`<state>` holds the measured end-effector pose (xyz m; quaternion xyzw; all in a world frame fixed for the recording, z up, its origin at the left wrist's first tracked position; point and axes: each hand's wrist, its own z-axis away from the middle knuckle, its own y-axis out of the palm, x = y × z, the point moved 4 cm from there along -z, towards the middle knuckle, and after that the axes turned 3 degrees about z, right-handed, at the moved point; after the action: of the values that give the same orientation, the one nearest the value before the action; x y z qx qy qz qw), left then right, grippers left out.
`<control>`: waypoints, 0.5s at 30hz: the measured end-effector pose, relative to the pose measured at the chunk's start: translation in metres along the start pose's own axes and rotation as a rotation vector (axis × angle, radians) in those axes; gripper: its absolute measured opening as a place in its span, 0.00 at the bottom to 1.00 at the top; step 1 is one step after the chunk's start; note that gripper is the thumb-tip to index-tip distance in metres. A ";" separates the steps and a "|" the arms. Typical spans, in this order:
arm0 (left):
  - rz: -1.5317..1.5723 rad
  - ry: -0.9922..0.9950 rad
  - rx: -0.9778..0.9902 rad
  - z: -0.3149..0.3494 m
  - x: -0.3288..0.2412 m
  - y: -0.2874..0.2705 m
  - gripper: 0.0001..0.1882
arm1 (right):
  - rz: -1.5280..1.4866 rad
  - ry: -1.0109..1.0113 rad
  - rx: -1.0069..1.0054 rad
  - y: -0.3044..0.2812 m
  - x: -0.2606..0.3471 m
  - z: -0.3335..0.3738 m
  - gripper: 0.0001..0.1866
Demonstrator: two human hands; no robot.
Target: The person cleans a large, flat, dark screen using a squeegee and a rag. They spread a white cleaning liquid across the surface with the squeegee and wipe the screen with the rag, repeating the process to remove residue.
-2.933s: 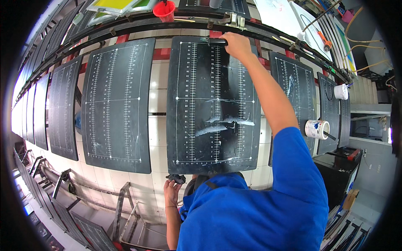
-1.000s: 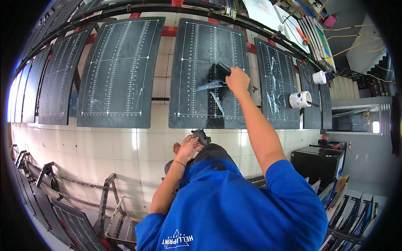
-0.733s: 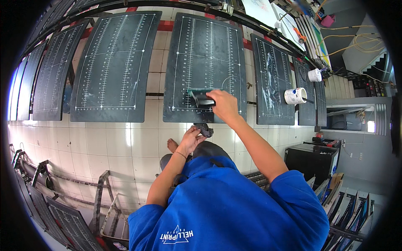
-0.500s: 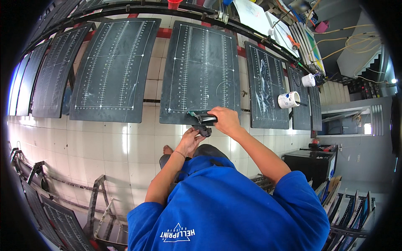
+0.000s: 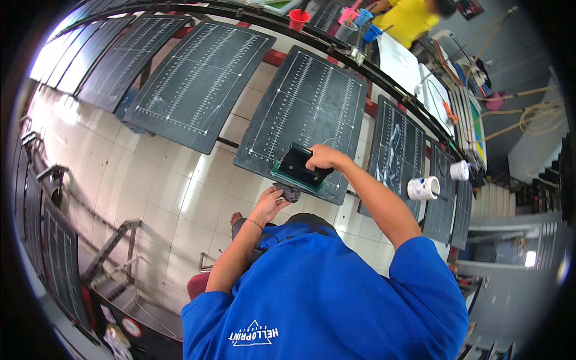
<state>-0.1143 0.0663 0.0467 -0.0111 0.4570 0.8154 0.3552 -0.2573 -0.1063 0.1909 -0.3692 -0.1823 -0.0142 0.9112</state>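
Observation:
My right hand (image 5: 326,157) is closed on a squeegee with a black handle (image 5: 296,163) and a green blade edge (image 5: 292,179). It is over the near end of a dark board (image 5: 300,102) marked with white rulers and lines. Just below the blade, my left hand (image 5: 268,206) pinches a crumpled dark grey rag (image 5: 288,192). The rag is at the board's near edge, close to or touching the squeegee's lower edge; which of these I cannot tell.
Similar marked boards stand on the left (image 5: 198,78) and right (image 5: 393,150). A white tub (image 5: 422,188) and a smaller white pot (image 5: 459,170) are on the right. Beyond the dark rail are a red cup (image 5: 298,20), a blue cup (image 5: 372,33) and a person in yellow (image 5: 409,21).
The squeegee has turned so its broad black face shows, with the green blade toward me. The view has rotated, and a person in yellow now shows at the back.

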 end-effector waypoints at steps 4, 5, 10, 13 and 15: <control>0.069 0.175 -0.082 0.006 0.021 0.002 0.12 | -0.187 0.045 0.153 -0.039 0.000 -0.003 0.31; 0.079 0.221 -0.106 0.007 0.028 0.001 0.12 | -0.194 0.047 0.120 -0.050 -0.007 -0.003 0.30; 0.117 0.397 -0.168 0.003 0.063 0.004 0.12 | -0.864 -0.031 0.289 -0.057 -0.084 -0.024 0.19; 0.153 0.426 -0.212 0.010 0.088 0.008 0.12 | -1.079 -0.030 0.238 -0.058 -0.137 -0.011 0.18; 0.151 0.434 -0.219 0.010 0.104 0.017 0.11 | -1.161 -0.046 0.141 -0.065 -0.178 0.006 0.20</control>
<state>-0.1988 0.1276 0.0290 -0.1904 0.4309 0.8628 0.1835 -0.4353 -0.1687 0.1773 -0.1477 -0.3749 -0.4910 0.7723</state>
